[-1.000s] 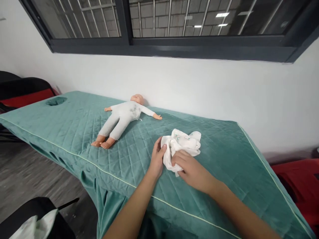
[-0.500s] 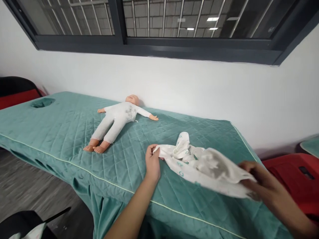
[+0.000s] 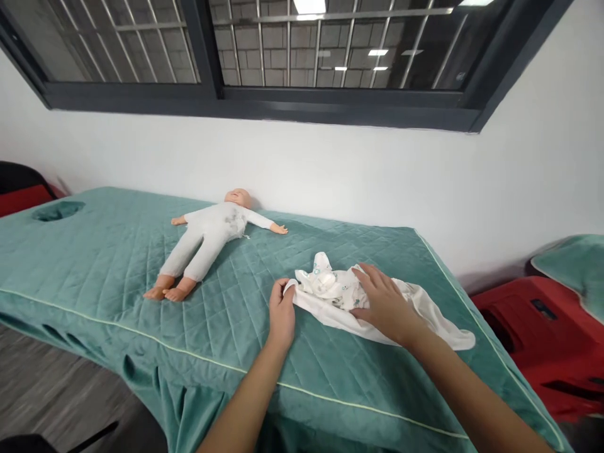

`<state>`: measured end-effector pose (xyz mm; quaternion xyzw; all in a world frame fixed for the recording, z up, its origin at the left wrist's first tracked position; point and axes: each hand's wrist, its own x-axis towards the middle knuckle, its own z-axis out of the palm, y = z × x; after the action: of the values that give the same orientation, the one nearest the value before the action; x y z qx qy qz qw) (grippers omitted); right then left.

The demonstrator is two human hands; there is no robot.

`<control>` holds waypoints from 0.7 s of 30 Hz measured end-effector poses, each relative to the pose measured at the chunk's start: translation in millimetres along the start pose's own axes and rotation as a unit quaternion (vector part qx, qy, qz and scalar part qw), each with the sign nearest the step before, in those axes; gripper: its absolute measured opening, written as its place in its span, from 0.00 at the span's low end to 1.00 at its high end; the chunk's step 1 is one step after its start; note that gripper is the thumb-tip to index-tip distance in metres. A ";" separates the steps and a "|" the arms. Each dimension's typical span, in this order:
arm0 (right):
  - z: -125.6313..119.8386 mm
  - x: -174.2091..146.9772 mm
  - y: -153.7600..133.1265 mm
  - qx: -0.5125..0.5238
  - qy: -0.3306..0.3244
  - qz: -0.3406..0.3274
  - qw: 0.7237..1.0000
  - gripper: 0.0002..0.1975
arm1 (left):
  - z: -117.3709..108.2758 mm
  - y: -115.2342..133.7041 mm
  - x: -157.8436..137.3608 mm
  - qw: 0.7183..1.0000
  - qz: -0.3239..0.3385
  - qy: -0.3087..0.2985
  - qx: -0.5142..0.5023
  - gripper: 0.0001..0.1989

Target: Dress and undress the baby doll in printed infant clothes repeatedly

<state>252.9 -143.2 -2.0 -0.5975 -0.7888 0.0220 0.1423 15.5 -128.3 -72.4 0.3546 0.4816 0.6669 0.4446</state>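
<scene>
A white baby garment (image 3: 325, 286) with a small green print lies bunched on the green quilted bed cover. My left hand (image 3: 282, 311) pinches its left edge between thumb and fingers. Over the garment's middle rests my right hand (image 3: 387, 306), thumb and fingers apart, touching the bunched cloth. The garment's plain white part stretches out to the right, beyond that hand. Farther back on the left, a baby doll (image 3: 207, 234) in a white suit lies on its back, arms spread and feet toward me. Grey marks show on its chest.
The green bed (image 3: 226, 327) stands against a white wall below a dark-framed window (image 3: 255, 110). A face hole (image 3: 57, 211) is at its left end. Red chairs (image 3: 542, 333) stand beyond the right end; another red and black one (image 3: 21, 195) is at far left.
My right hand has let go of the garment's right end and moved left onto its middle. That end now lies on the bed. My left hand keeps its edge; the view has shifted slightly.
</scene>
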 end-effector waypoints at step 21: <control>-157.9 -63.3 148.5 -0.045 0.202 0.215 0.954 0.07 | 10.5 31.3 0.3 0.902 0.258 -0.091 0.334 0.14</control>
<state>447.1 -182.3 106.4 -0.7509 -0.5966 -0.1046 0.2633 17.0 -128.9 -39.5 0.6533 0.5252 0.5231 0.1539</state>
